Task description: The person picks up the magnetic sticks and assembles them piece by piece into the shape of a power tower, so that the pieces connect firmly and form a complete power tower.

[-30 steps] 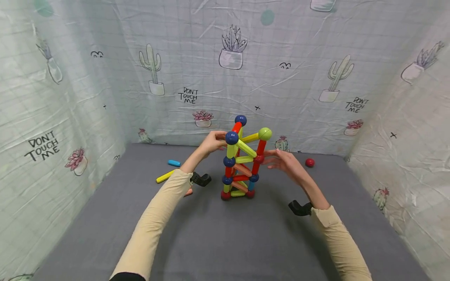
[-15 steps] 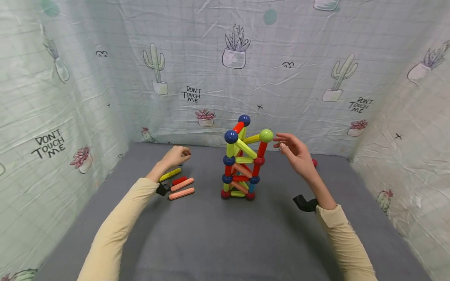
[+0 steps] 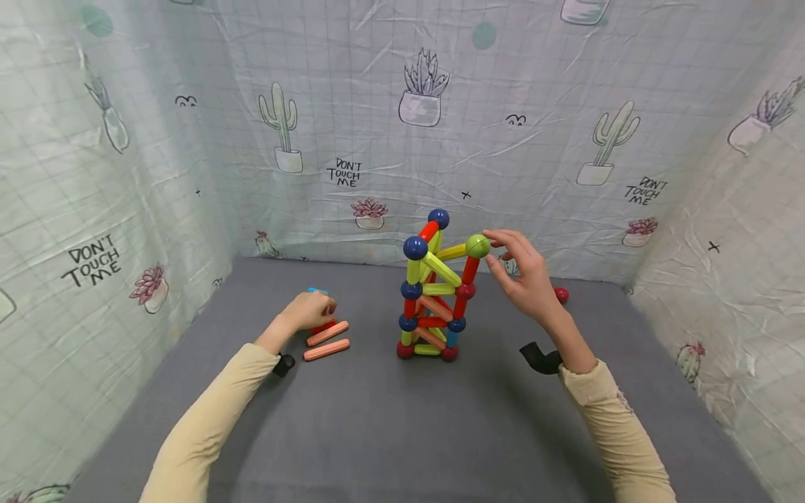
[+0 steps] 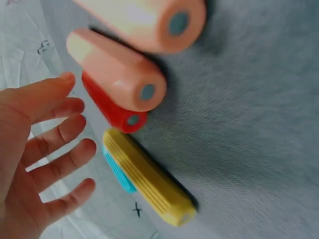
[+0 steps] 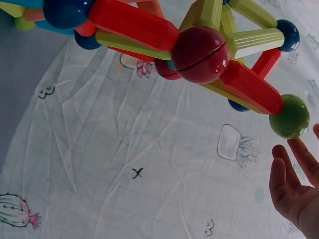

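Note:
A tower of coloured rods and balls stands upright at the middle of the table. At its upper right corner is a green ball. Fingertips of my right hand touch the ball's right side; in the right wrist view this hand has fingers loosely bent, not wrapped round the ball. My left hand hovers over loose rods at left, holding nothing. The left wrist view shows its spread fingers beside a red rod, salmon rods, a yellow rod and a blue rod.
A loose red ball lies behind my right wrist. The grey table is bounded at the back and sides by a printed curtain. A black wrist camera juts out below the right wrist.
My left hand has left the tower's upper left side and moved left, then lowered toward the loose rods. The right hand rose from the tower's side to the green ball.

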A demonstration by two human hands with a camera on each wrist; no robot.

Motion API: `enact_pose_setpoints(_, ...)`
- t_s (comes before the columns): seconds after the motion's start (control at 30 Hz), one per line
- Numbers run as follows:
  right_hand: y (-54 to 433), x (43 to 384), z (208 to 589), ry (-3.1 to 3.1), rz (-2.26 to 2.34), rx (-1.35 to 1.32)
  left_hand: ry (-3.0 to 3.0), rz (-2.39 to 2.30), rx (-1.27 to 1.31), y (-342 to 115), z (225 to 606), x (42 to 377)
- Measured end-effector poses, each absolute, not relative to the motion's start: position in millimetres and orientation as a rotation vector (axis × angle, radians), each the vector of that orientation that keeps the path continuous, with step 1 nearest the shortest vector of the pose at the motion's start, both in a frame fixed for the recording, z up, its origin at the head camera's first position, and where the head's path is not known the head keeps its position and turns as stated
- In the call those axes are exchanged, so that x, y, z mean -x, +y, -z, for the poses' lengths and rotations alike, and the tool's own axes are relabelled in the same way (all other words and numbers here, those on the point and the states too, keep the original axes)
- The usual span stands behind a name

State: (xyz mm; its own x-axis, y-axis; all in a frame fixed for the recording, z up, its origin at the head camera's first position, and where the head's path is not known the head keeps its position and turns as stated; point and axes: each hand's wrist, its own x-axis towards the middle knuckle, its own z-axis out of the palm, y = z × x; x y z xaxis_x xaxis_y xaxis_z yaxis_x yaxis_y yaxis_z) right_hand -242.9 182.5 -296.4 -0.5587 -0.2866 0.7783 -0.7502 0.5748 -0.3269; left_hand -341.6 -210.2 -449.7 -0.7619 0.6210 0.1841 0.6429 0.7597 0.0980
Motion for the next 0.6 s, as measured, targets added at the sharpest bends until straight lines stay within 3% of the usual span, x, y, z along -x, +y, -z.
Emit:
enact_pose_setpoints(0.43,176.5,239.9,292.5,-2.098,-0.858,-0.834,-2.838,0.121,0.984,-226.6,458.5,324.0)
enact_pose_setpoints(0.6,167.4,226.5,281.8,-2.077,-0.844,-0.852,-2.541,0.402,0.743,-198.8,411.3,320.1)
